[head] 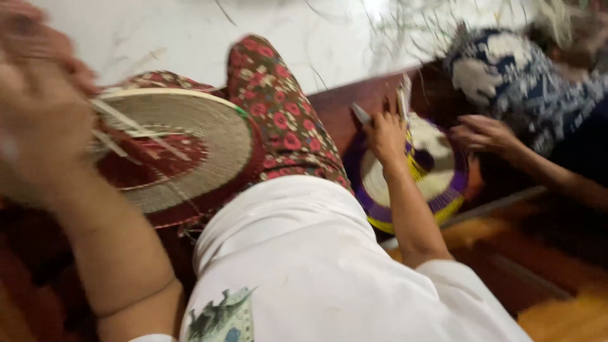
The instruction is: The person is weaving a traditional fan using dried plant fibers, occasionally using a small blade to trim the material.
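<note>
Weaving step: left hand, blurred, fingers seemingly pinched on pale straw strands over round red-and-cream woven tray on lap; right hand grips purple-yellow coiled basket, fingers curled.

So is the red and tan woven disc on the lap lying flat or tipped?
Tipped: the woven disc leans against the floral-trousered knee, face toward the camera.

Woven straw disc, matt; floor glossy stone.

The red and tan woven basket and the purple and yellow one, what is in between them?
In the head view, a knee in red flowered fabric lies between the red and tan basket and the purple and yellow basket.
</note>
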